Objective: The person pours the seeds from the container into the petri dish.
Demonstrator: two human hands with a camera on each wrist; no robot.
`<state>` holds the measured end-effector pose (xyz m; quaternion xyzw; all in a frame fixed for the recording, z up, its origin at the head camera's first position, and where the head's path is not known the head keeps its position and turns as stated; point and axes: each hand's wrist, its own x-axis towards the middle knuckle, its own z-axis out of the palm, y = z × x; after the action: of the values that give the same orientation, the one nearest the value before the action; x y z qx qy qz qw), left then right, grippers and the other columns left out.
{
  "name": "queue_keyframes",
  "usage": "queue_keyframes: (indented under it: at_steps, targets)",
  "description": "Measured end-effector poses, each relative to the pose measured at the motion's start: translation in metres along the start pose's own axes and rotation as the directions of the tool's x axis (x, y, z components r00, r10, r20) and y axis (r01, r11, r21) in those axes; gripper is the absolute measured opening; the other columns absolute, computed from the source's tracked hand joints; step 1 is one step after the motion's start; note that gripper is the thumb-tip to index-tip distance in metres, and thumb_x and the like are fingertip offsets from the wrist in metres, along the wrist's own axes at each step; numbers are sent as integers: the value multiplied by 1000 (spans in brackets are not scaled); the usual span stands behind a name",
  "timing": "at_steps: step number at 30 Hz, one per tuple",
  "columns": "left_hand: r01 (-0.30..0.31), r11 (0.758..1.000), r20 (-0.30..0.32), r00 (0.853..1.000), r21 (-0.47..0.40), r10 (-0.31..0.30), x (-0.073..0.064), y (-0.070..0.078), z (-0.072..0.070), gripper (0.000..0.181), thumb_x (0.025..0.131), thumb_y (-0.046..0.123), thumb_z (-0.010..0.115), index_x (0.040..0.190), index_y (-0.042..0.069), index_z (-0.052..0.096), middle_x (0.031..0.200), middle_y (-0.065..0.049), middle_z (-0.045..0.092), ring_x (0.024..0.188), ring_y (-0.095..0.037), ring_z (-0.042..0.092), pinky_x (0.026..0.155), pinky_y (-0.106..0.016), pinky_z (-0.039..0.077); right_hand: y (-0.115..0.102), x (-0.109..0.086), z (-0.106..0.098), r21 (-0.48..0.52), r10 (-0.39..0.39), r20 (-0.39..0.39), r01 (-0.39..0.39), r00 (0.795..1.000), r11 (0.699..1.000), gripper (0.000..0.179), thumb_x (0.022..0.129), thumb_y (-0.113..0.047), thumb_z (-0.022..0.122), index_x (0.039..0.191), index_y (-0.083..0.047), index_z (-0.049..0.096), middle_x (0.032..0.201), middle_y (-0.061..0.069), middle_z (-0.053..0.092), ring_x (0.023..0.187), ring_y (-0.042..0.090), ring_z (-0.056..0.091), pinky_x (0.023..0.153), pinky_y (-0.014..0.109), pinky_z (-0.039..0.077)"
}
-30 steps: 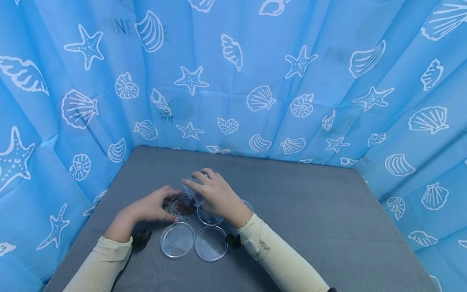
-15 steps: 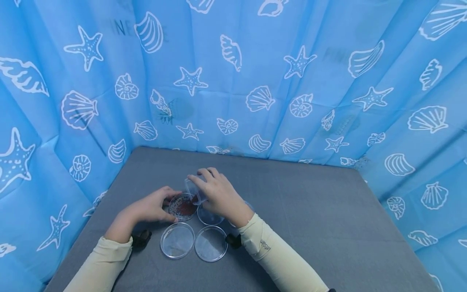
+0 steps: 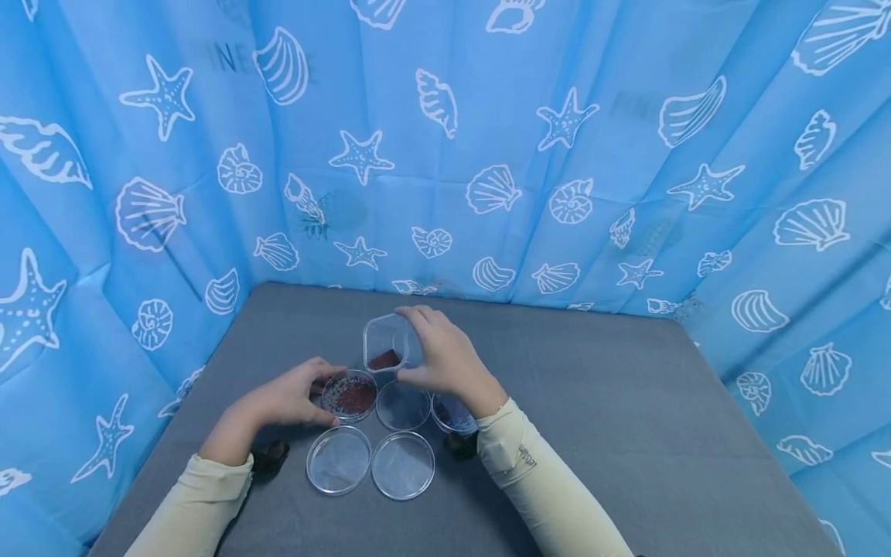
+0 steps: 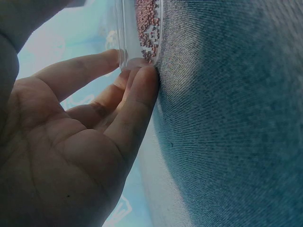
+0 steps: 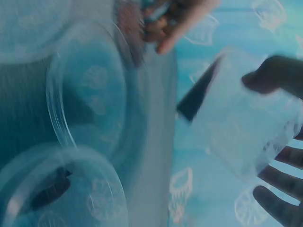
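Observation:
My left hand [image 3: 288,394] grips the rim of a clear petri dish [image 3: 341,396] between thumb and fingers; the dish sits on the table. Small reddish-brown granules [image 4: 147,21] cover part of its floor, as the left wrist view shows closely. In my right hand [image 3: 448,354] is a clear plastic tub [image 3: 386,334], held tilted just behind and right of that dish. A little of the same reddish-brown material [image 3: 384,360] lies inside the tub. The right wrist view is blurred, but the tub [image 5: 255,113] shows between thumb and fingers.
Right of the filled dish stands a clear dish [image 3: 404,407], then another dish [image 3: 454,418] with dark bits, partly hidden by my right wrist. Two clear round dishes [image 3: 339,460] lie nearer me. A blue seashell curtain [image 3: 452,155] surrounds the grey table [image 3: 592,433].
My right hand has moved right and lifted the tub away from the dish, turning it back less steeply. More red granules show in the dish. The left hand stays put.

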<state>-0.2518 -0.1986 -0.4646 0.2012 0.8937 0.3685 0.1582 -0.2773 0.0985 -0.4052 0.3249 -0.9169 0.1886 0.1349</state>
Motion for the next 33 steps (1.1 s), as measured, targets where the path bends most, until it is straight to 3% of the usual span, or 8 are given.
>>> queue_keyframes:
  at_steps: [3,7,10,13,16,23,33]
  targets:
    - [-12,1000,-5,1000,-7,12,0,-1,1,88,76,22,95,151,-1,54,130,-15,59,121,-35,62,104,-54,58,17,-6,-8,190,85,-17,-81,996,978,95,71,-25,93,153,-8,48,141,9,61,124,28,63,102,45,59]
    - [-27,1000,-9,1000,-12,27,0,-1,2,88,76,20,96,150,-3,54,129,-15,59,121,-36,63,104,-53,58,44,-20,-19,420,191,-13,-168,981,892,92,72,-16,93,150,-2,46,139,18,59,122,35,64,102,49,61]
    - [-27,1000,-7,1000,-15,27,1,-1,3,88,76,20,95,151,-3,54,129,-15,59,122,-38,63,105,-53,58,65,-36,-28,505,289,15,-257,957,824,89,77,-13,92,151,-4,44,144,23,56,129,43,62,101,52,62]
    - [-31,999,-5,1000,-21,31,2,-2,3,88,76,19,95,151,-4,53,129,-15,58,123,-40,64,105,-53,58,88,-56,-34,535,369,37,-330,929,778,87,81,-14,91,153,-5,42,148,24,52,135,48,58,98,53,63]
    - [-41,999,-8,999,-28,40,2,-2,2,88,76,18,95,150,-6,53,129,-16,59,122,-40,64,105,-52,58,110,-75,-40,530,429,48,-388,902,754,85,84,-15,90,154,-5,41,149,24,51,137,48,56,98,54,62]
    - [-39,999,-13,999,-20,39,1,-1,0,88,76,18,95,150,-6,53,129,-15,59,122,-39,64,105,-52,58,144,-105,-47,532,521,131,-503,843,681,82,87,-11,84,154,-1,38,152,28,50,141,50,53,108,57,55]
    - [-19,1000,-14,1000,-16,19,0,-1,1,88,76,20,96,150,-4,54,129,-15,59,123,-40,64,105,-52,59,160,-119,-42,537,512,202,-531,835,655,83,89,-12,81,156,1,33,153,30,47,141,50,53,109,54,52]
